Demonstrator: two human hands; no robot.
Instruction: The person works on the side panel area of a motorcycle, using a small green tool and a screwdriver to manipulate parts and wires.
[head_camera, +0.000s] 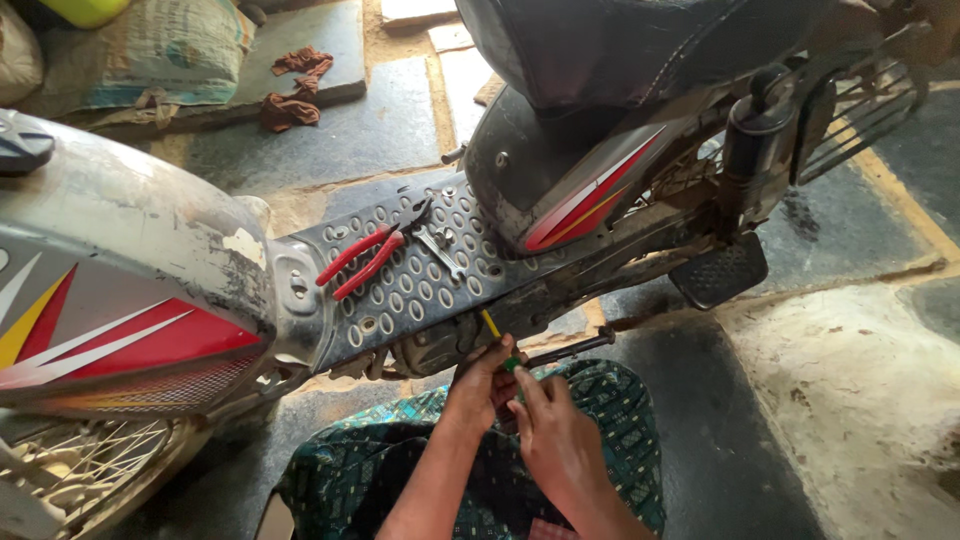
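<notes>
I'm watching the left hand (482, 385) closing around the handle of a screwdriver (497, 340), yellow shaft with a touch of green at the handle, and the tip is pointing up and left into the underside of the scooter's footboard (400, 275). The right hand (555, 432) is lying just beside it, fingers loosely curled, fingertips touching the green end; whether it is truly gripping or only steadying, I cannot tell from here.

The tip is sitting at the footboard's lower edge, near the dark engine casing (430, 348). The fastener itself is hidden, so I'm judging only by the angle. To do this well, I'd say keep the shaft in line with the screw, push along the axis, and let the second hand guide, because a tilted tip could slip out.

Moving outward, red-handled pliers (362, 262) are lying on the perforated footboard, with a small metal spanner (438, 246) just beside them, both well apart from the hands. A black kick lever (570, 349) is sticking out right of the hands. Beyond, the seat (620, 45) and a folded footrest (720, 272).
</notes>
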